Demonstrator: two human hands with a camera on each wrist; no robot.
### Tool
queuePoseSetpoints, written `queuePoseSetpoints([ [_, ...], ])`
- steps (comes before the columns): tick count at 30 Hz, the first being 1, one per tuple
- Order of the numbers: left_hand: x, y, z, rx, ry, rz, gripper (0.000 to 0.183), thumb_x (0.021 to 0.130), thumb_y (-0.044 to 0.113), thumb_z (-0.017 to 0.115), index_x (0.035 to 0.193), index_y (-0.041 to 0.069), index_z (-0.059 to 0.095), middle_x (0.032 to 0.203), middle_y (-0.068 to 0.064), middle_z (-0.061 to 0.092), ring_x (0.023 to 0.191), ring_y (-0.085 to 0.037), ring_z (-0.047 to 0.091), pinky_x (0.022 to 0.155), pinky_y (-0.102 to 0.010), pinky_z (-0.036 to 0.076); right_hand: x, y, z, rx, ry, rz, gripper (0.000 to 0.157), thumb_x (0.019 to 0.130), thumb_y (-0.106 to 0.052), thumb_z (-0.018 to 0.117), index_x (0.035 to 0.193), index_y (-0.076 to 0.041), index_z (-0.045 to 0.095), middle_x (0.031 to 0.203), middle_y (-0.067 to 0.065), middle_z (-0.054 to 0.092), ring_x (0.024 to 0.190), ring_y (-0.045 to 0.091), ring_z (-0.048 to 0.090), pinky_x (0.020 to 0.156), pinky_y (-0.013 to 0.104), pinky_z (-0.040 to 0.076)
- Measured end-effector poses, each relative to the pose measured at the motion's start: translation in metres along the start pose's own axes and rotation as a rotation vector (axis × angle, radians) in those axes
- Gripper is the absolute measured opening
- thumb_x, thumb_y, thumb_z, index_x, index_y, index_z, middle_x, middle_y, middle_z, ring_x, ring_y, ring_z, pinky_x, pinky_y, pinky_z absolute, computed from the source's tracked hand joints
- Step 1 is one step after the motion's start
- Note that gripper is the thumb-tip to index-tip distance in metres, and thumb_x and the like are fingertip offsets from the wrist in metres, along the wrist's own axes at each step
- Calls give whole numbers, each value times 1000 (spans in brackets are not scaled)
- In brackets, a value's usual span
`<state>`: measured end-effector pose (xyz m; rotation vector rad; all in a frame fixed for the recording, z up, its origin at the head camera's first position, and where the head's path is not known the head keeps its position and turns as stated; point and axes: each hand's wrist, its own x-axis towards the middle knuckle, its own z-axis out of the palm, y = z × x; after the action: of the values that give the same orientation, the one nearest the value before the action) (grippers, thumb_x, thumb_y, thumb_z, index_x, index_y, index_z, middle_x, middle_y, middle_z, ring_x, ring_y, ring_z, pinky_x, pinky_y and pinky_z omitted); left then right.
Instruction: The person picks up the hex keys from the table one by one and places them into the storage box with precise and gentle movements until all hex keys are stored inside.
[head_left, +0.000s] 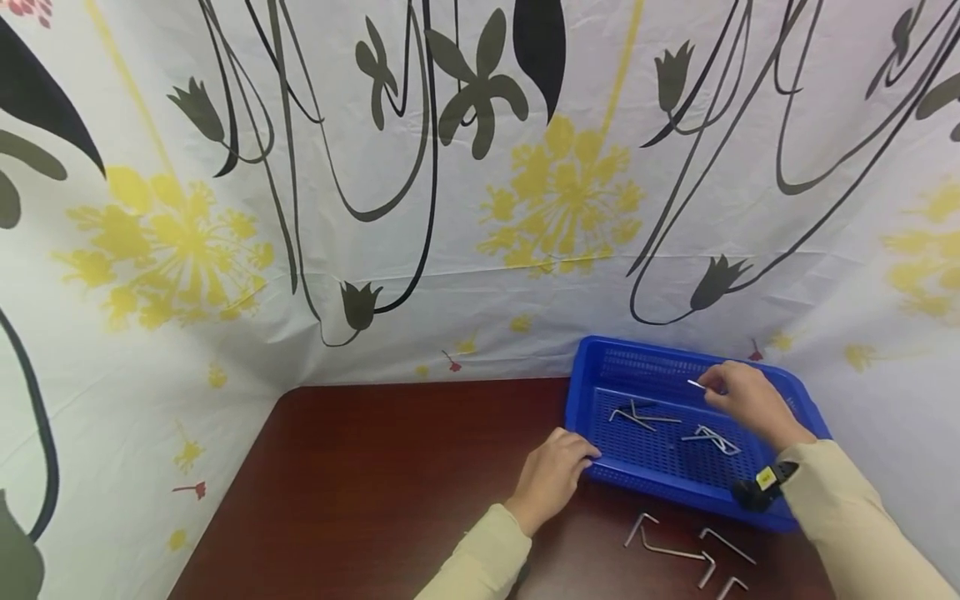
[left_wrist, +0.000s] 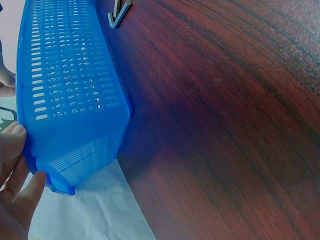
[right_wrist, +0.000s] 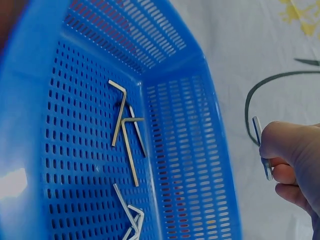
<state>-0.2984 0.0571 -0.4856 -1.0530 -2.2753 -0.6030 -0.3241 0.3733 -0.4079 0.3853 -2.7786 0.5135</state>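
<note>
White cloth (head_left: 465,242) printed with grey stems and yellow blooms hangs behind and beside your dark reddish-brown table (head_left: 360,475), and one blue basket (head_left: 678,493) stands toward the far right of the tabletop; take that basket as your landmark. Your left hand (head_left: 553,475) is at its near left corner, thumb and fingers bent over the rim and pinching it. Your right hand (head_left: 750,404) is raised above the basket, toward its far right part, with the thumb and fingers closed on one hex key (head_left: 696,384); both ends of that silvery key stick out past your grip, while its middle is covered. Within the basket you have two groups lying on the perforated floor. Three L-shaped keys (right_wrist: 130,152) make up the first, in the left half, crossing or nearly touching one another. At least two bright keys (right_wrist: 125,206) form the second, right of the first, overlapping so closely that you cannot get an exact count. Outside the basket, five loose keys (head_left: 675,552) lie on the table just in front of its near side, turned different ways. You wear two cream sleeves (head_left: 847,508), and one black device (head_left: 756,493) with a yellow label sits at your right wrist, over the basket's near right corner.
</note>
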Motion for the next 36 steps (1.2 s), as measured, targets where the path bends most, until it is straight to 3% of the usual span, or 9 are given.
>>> queuePoseSetpoints([
  [14,5,7,-1,20,-15,41,14,83,14,69,94,23,70,95,15,65,92,-2,54,79,-7,42,7,41,15,79,-77,148,19,80,-4,62,91,11,64,84,24,64,77,39,60,66,52,48],
  [27,4,12,0,37,-22,52,14,83,17,69,95,24,70,96,17,65,93,0,54,82,-7,40,-23,73,36,74,-140,283,17,79,-5,63,84,11,64,78,22,63,71,36,59,64,50,47],
  [36,5,14,-4,41,3,63,15,82,15,70,94,24,70,95,17,65,92,0,54,83,-7,40,-34,88,43,61,-197,353,20,77,-8,62,83,11,64,76,21,64,66,32,58,62,48,47],
])
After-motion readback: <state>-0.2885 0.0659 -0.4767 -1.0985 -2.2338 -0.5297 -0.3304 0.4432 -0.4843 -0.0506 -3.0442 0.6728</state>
